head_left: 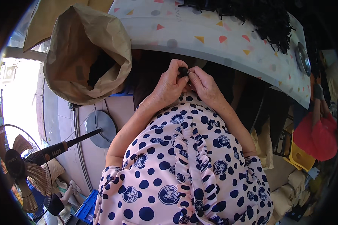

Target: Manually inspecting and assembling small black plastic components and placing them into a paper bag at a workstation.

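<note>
A small black piece [183, 71] is pinched in front of my chest, just short of the table's near edge; its kind is too small to make out. My left hand [170, 83] is closed, with thumb and forefinger on the piece. From the other side my right hand [205, 86] meets it, its thumb and fingertips pressed together at the piece's right end. Both sets of fingertips nearly touch, and some fingers are hidden behind. On the table lies a heap of thin black parts [257, 17].
The table [191, 35] has a patterned cover and a round metal dish [302, 57] at its right edge. A large open paper bag [118, 45] with black contents stands left. A fan [17, 165] is lower left. A person in red [319, 133] is at the right, near a yellow chair [300, 157].
</note>
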Action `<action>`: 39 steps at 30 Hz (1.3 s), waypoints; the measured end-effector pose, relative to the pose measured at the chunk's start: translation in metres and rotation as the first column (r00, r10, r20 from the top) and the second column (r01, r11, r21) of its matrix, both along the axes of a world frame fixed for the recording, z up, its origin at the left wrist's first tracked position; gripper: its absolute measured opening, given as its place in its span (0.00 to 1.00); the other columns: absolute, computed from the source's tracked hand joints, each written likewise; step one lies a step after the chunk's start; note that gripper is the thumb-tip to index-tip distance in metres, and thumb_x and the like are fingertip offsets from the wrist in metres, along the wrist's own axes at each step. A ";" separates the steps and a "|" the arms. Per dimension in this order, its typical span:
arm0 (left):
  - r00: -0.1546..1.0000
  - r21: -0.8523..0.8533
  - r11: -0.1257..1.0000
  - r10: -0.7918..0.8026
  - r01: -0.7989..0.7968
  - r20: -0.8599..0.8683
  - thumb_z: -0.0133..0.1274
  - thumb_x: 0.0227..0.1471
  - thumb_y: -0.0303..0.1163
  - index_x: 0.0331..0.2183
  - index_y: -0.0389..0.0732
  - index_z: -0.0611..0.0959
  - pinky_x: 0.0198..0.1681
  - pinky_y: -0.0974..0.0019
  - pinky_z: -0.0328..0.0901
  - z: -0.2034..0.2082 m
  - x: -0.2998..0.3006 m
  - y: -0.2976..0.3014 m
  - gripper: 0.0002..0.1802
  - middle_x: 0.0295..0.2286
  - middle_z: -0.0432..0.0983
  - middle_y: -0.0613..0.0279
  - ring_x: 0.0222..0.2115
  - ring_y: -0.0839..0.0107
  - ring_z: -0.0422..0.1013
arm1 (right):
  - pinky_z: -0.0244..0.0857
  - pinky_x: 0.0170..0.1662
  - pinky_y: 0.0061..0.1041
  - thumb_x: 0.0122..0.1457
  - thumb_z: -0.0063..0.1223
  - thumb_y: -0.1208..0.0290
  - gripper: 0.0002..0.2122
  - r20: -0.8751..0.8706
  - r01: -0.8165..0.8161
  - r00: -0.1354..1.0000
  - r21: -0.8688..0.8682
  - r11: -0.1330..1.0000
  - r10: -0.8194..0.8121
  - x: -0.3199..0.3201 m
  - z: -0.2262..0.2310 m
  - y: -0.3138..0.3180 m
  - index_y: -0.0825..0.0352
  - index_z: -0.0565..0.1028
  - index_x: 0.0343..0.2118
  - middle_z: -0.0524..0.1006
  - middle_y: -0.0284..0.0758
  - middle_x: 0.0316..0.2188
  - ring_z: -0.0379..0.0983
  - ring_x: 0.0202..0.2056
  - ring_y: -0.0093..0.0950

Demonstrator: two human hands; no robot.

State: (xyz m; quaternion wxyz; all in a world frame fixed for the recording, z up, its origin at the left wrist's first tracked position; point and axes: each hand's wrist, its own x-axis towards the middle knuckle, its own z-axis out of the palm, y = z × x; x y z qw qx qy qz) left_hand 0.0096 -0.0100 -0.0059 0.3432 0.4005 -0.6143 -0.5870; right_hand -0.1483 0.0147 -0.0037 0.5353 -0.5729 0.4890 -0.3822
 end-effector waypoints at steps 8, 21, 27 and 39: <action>0.964 -0.302 0.946 0.181 -0.117 0.193 0.46 0.51 0.16 0.41 0.37 0.64 0.25 0.69 0.66 -0.012 0.001 0.008 0.15 0.22 0.71 0.56 0.22 0.71 0.72 | 0.66 0.32 0.21 0.65 0.39 0.72 0.08 -0.081 0.022 0.996 -0.100 0.995 -0.030 0.011 -0.014 -0.002 0.70 0.69 0.38 0.74 0.36 0.24 0.71 0.27 0.21; 0.618 -0.718 0.569 0.747 -0.401 0.247 0.50 0.53 0.26 0.40 0.43 0.70 0.24 0.60 0.64 0.038 0.123 -0.051 0.11 0.20 0.72 0.54 0.19 0.57 0.69 | 0.68 0.36 0.29 0.55 0.51 0.74 0.12 -0.531 0.164 0.608 -0.644 0.748 -0.590 -0.127 0.009 -0.112 0.63 0.71 0.44 0.77 0.41 0.35 0.75 0.34 0.36; 0.431 -0.796 0.560 0.792 -0.229 0.432 0.49 0.51 0.24 0.47 0.39 0.70 0.49 0.57 0.62 0.048 0.158 -0.053 0.19 0.45 0.68 0.49 0.46 0.53 0.66 | 0.69 0.38 0.37 0.56 0.49 0.72 0.12 -0.826 -0.052 0.266 -0.528 0.848 -0.498 -0.200 0.006 -0.157 0.60 0.72 0.44 0.75 0.38 0.39 0.74 0.36 0.40; 0.980 -0.207 0.970 0.153 -0.125 0.130 0.54 0.49 0.22 0.52 0.38 0.67 0.30 0.72 0.67 0.040 0.017 -0.043 0.27 0.43 0.71 0.52 0.28 0.75 0.71 | 0.59 0.25 0.16 0.59 0.49 0.76 0.05 -0.258 0.119 0.921 -0.525 0.843 -0.292 -0.123 0.000 -0.116 0.66 0.73 0.37 0.71 0.27 0.22 0.65 0.22 0.17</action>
